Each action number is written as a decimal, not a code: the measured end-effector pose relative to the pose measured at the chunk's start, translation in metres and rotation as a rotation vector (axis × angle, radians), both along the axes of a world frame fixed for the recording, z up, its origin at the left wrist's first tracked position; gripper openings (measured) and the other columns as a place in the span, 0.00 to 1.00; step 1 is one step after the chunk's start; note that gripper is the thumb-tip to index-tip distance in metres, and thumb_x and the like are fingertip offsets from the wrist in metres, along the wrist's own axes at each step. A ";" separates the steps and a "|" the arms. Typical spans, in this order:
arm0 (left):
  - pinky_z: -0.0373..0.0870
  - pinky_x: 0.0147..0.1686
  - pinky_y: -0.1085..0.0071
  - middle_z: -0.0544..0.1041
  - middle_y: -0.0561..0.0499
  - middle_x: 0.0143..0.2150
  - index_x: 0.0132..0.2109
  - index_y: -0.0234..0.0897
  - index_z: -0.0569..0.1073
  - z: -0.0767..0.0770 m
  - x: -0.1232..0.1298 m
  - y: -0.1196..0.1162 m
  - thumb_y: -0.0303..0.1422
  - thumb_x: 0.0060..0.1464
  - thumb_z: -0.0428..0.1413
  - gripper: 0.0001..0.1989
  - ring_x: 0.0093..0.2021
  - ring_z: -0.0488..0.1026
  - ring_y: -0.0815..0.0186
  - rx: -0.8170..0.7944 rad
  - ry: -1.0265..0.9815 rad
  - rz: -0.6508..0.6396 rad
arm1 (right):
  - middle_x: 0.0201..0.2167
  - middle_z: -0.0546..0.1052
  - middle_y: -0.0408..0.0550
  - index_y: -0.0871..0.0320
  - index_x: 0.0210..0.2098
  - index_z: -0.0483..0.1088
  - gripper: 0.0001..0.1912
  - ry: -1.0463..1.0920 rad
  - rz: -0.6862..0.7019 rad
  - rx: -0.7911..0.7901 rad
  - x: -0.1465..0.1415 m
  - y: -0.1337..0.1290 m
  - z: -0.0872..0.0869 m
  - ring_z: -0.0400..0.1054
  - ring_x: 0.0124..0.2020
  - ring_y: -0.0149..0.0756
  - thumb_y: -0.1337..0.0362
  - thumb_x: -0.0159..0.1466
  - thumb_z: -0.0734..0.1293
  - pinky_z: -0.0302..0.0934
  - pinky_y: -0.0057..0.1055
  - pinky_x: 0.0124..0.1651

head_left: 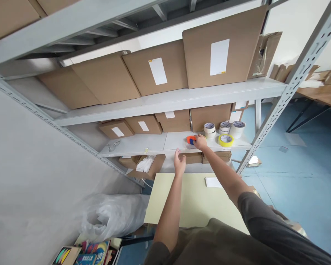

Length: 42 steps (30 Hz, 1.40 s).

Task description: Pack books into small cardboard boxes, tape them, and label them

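Note:
On the middle white shelf [151, 141], my right hand [200, 142] is closed round an orange and blue object [191, 140], which looks like a tape dispenser. My left hand [180, 162] is lower and to the left, in front of the shelf edge, its fingers apart and holding nothing. Just right of my right hand stand stacked white tape rolls [209, 128], with a yellow tape roll [225, 140] near the shelf edge and further white rolls [237, 129] behind it.
Cardboard boxes [158, 66] line the upper shelf, with smaller ones below. A pale yellow table [193, 206] holds a white stack [213, 182]. Clear plastic wrap [113, 217] and books [92, 254] lie at the lower left. A perforated metal post [287, 84] rises at the right.

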<state>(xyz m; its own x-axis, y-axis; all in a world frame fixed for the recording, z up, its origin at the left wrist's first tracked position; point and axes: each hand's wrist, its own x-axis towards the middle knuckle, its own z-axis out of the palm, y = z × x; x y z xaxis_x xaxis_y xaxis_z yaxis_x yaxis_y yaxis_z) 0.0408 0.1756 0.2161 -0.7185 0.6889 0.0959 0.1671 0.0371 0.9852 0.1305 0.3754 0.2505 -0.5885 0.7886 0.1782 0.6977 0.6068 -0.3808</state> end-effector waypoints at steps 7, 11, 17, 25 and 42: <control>0.71 0.65 0.59 0.72 0.40 0.70 0.73 0.41 0.66 -0.002 -0.063 -0.091 0.34 0.66 0.56 0.30 0.67 0.72 0.56 -0.048 0.214 0.073 | 0.64 0.74 0.62 0.61 0.65 0.72 0.26 0.270 0.167 0.051 0.001 -0.031 -0.013 0.65 0.65 0.57 0.60 0.70 0.63 0.60 0.52 0.69; 0.67 0.69 0.56 0.72 0.42 0.71 0.71 0.42 0.70 -0.011 -0.075 -0.155 0.36 0.66 0.57 0.27 0.71 0.68 0.55 -0.167 0.308 0.156 | 0.69 0.71 0.59 0.58 0.68 0.70 0.29 0.399 0.344 -0.028 -0.013 -0.069 -0.042 0.61 0.71 0.55 0.56 0.71 0.63 0.58 0.55 0.73; 0.63 0.72 0.52 0.73 0.43 0.70 0.68 0.42 0.73 -0.038 -0.077 -0.268 0.36 0.64 0.57 0.26 0.72 0.67 0.55 -0.326 0.317 0.372 | 0.74 0.64 0.58 0.54 0.70 0.68 0.31 0.440 0.586 -0.248 -0.051 -0.147 -0.094 0.58 0.75 0.56 0.51 0.72 0.63 0.57 0.59 0.74; 0.61 0.73 0.49 0.73 0.38 0.69 0.66 0.37 0.74 -0.059 -0.071 -0.404 0.35 0.63 0.57 0.26 0.71 0.68 0.51 -0.432 0.284 0.655 | 0.73 0.66 0.57 0.55 0.70 0.69 0.30 0.370 0.842 -0.454 -0.114 -0.279 -0.131 0.59 0.75 0.50 0.51 0.73 0.62 0.55 0.54 0.76; 0.66 0.70 0.47 0.74 0.38 0.68 0.66 0.38 0.75 -0.082 -0.109 -0.687 0.33 0.62 0.59 0.26 0.70 0.69 0.50 -0.322 0.065 0.971 | 0.73 0.67 0.55 0.55 0.70 0.69 0.31 0.153 1.275 -0.488 -0.256 -0.622 -0.145 0.60 0.75 0.48 0.51 0.71 0.61 0.55 0.51 0.76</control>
